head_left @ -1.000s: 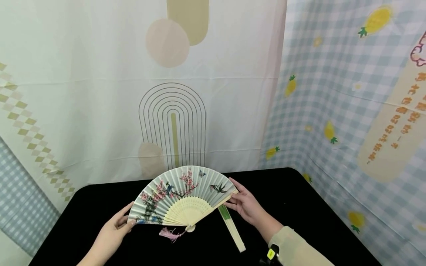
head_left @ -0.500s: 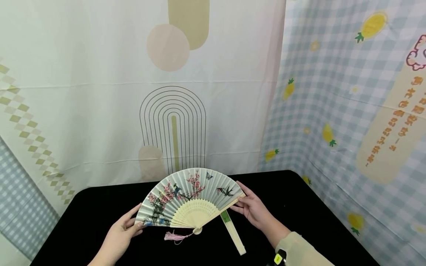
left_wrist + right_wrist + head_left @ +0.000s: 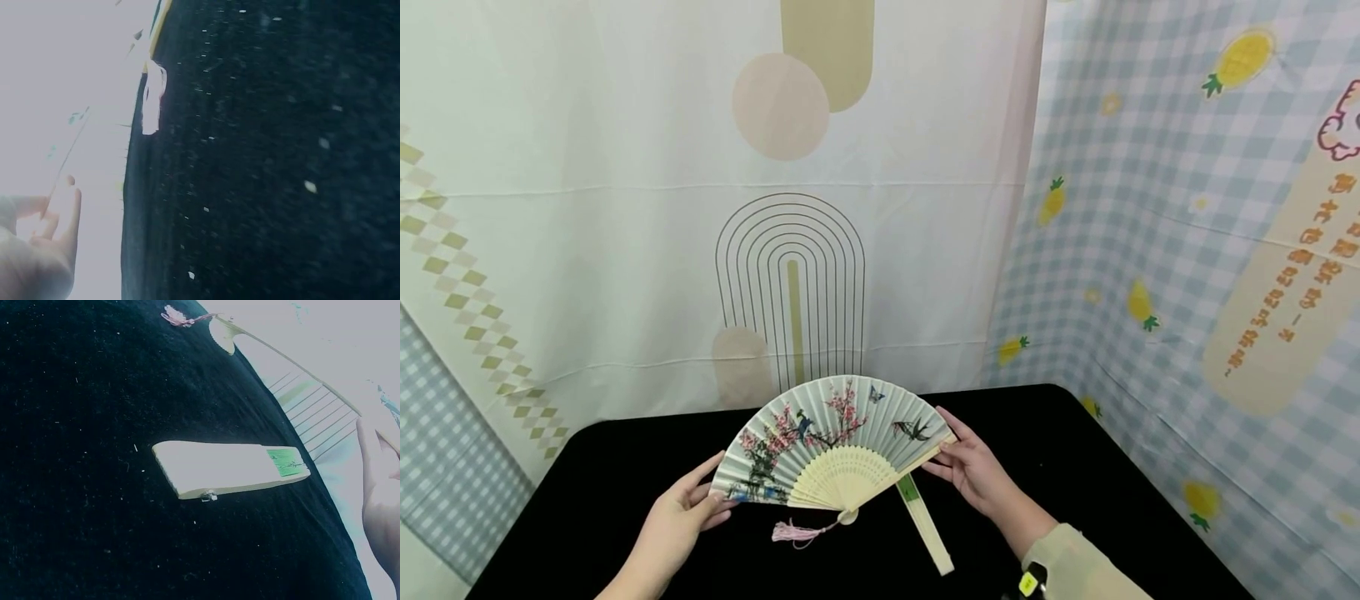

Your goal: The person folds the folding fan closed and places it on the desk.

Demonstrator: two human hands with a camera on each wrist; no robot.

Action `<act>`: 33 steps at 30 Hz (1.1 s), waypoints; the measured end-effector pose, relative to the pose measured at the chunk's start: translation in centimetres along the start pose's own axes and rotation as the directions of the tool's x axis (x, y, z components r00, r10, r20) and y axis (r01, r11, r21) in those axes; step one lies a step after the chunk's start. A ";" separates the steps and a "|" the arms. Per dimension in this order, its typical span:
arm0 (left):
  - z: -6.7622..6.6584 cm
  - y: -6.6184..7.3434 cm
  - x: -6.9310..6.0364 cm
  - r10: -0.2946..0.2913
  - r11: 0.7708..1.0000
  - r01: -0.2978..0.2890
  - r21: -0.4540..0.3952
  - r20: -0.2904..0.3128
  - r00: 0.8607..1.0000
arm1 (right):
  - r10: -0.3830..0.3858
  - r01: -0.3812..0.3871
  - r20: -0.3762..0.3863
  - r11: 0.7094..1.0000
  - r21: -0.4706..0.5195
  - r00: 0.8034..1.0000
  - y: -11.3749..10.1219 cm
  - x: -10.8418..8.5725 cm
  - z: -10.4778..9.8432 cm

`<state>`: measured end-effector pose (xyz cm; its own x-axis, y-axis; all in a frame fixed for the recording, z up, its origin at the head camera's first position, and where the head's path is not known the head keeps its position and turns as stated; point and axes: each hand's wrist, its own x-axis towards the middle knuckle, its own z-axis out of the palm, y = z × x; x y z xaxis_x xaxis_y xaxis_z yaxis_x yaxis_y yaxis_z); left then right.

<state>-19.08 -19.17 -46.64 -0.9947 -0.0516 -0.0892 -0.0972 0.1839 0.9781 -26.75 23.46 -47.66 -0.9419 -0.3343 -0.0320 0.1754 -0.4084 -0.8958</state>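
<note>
A spread folding fan (image 3: 842, 446), pale with pink blossoms, birds and a butterfly, is held up between both hands in the head view. My left hand (image 3: 673, 521) pinches its left edge between thumb and fingers. At the upper right edge, my right hand (image 3: 973, 467) grips the outer rib. From the pivot at the bottom hangs a pink tassel (image 3: 797, 532). A folded fan (image 3: 928, 527) with a green section lies on the black table, partly behind the spread one. The right wrist view shows this folded fan (image 3: 228, 469) whole, with a small metal pin at its wider end.
The black-covered table (image 3: 625, 467) has rounded far corners. A white patterned curtain (image 3: 625, 250) hangs behind it. To the right hangs a blue checked curtain (image 3: 1097, 208) with pineapple prints. The left wrist view is overexposed on its left side.
Both hands have moved slightly to the right with the spread fan. Most of that shift came in the first half second. The folded fan stays where it was on the table.
</note>
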 end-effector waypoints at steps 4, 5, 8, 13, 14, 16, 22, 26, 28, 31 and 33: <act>-0.1 0.2 0.1 0.000 0.999 0.000 -0.045 -0.002 1.000 | -0.007 0.007 -0.010 1.000 0.003 1.000 -0.1 -0.1 0.1; -0.1 0.3 0.1 0.000 0.999 0.000 -0.053 -0.005 1.000 | -0.010 0.010 -0.013 1.000 0.002 1.000 -0.2 -0.1 0.1; 0.0 0.6 0.1 0.007 0.998 -0.008 -0.068 -0.009 1.000 | -0.020 0.020 -0.018 1.000 0.001 1.000 -0.3 -0.1 0.1; 0.3 1.1 -0.1 0.023 0.994 -0.024 -0.102 -0.018 1.000 | -0.024 0.024 -0.022 1.000 0.000 0.999 -0.5 -0.2 0.1; 0.4 1.2 -0.1 0.023 0.994 -0.026 -0.110 -0.020 1.000 | -0.023 0.023 -0.021 1.000 -0.001 1.000 -0.5 -0.3 0.1; 0.5 1.3 -0.1 0.021 0.992 -0.024 -0.123 -0.023 1.000 | -0.021 0.021 -0.021 1.000 0.001 1.000 -0.6 -0.3 0.0; 0.7 1.4 0.1 0.012 0.991 -0.015 -0.135 -0.025 1.000 | -0.025 0.026 -0.023 1.000 0.015 0.999 -0.7 -0.3 -0.1; 0.8 1.5 0.1 0.040 0.990 -0.044 -0.131 -0.034 0.999 | -0.026 0.027 -0.030 0.999 0.022 0.999 -0.7 -0.3 -0.1; 0.8 1.5 0.1 0.054 0.990 -0.059 -0.128 -0.040 0.998 | -0.026 0.026 -0.025 0.999 0.023 0.999 -0.7 -0.3 -0.2; 0.9 1.5 0.1 0.058 0.989 -0.065 -0.133 -0.053 0.997 | -0.024 0.024 -0.016 0.999 0.023 1.000 -0.6 -0.3 -0.2; 0.9 1.4 0.2 0.054 0.989 -0.061 -0.138 -0.057 0.997 | -0.022 0.022 -0.013 0.999 0.023 1.000 -0.6 -0.3 -0.3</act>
<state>-19.43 -18.00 -45.50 -0.9949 -0.0975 -0.0257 -0.0307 0.0496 0.9983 -26.62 24.06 -47.27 -0.9493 -0.3138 -0.0185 0.1611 -0.4353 -0.8857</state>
